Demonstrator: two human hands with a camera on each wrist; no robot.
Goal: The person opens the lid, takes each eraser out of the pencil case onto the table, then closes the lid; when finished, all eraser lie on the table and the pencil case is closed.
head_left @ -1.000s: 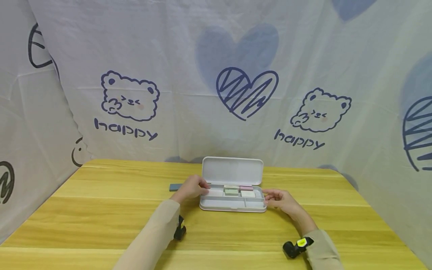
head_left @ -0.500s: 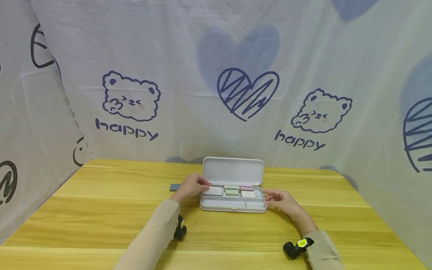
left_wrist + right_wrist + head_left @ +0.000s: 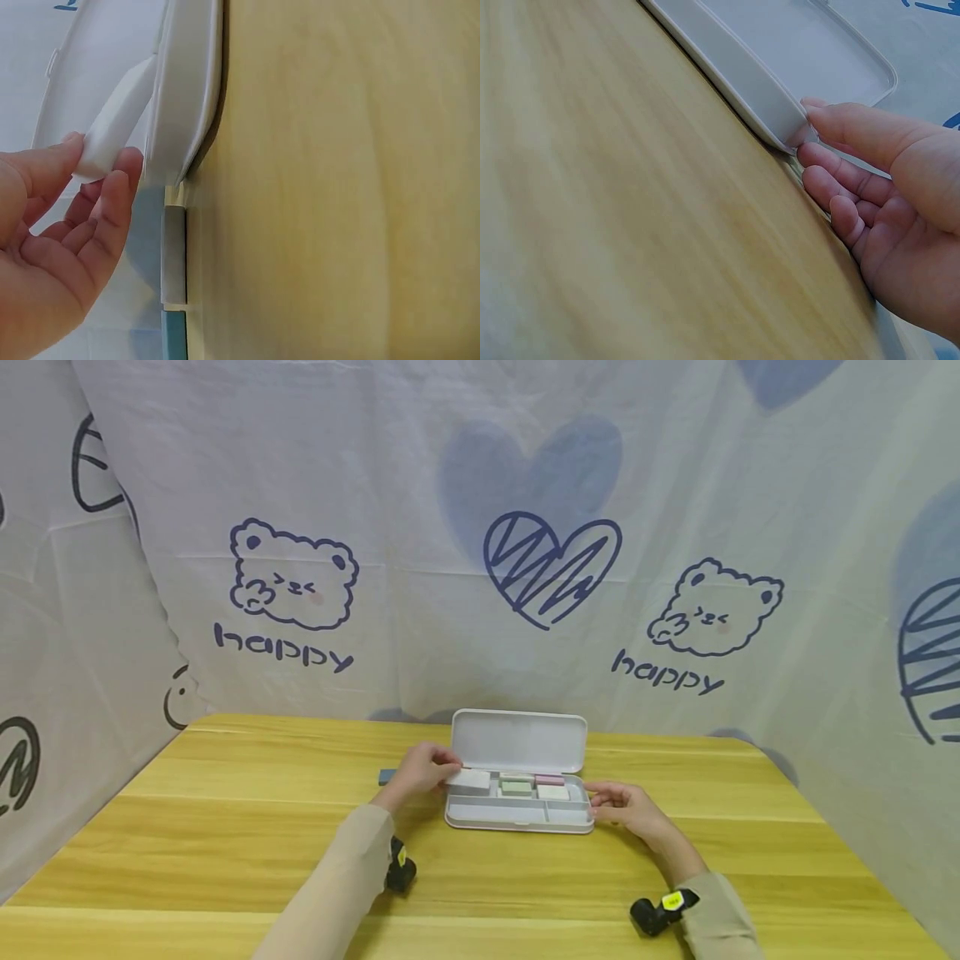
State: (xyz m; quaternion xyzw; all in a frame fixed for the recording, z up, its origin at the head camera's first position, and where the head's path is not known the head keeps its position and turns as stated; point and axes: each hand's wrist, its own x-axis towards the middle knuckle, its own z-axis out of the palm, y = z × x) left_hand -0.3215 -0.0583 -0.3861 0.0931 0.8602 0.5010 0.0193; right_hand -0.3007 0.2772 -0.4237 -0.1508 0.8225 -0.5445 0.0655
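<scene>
A white pencil case (image 3: 495, 824) lies on the table with its lid (image 3: 519, 742) standing up at the back. My left hand (image 3: 422, 772) pinches a white eraser (image 3: 468, 779) between thumb and fingertips. In the left wrist view the eraser (image 3: 120, 120) is tilted, its near end raised above the rim of the case wall (image 3: 191, 82). My right hand (image 3: 630, 808) holds the right end of the case. The right wrist view shows that thumb at the rim and curled fingers (image 3: 817, 155) against the corner.
In the case's back compartment sit a green block (image 3: 516, 788), a pink block (image 3: 550, 780), a white block (image 3: 552, 792) and a cream block (image 3: 516, 777). Left of the case lies a blue block (image 3: 386, 776); a grey block (image 3: 173, 255) lies nearer the case.
The white eraser has risen out of the case's left compartment, shifting slightly back and left with my left hand. My right hand has stayed at the case's right end.
</scene>
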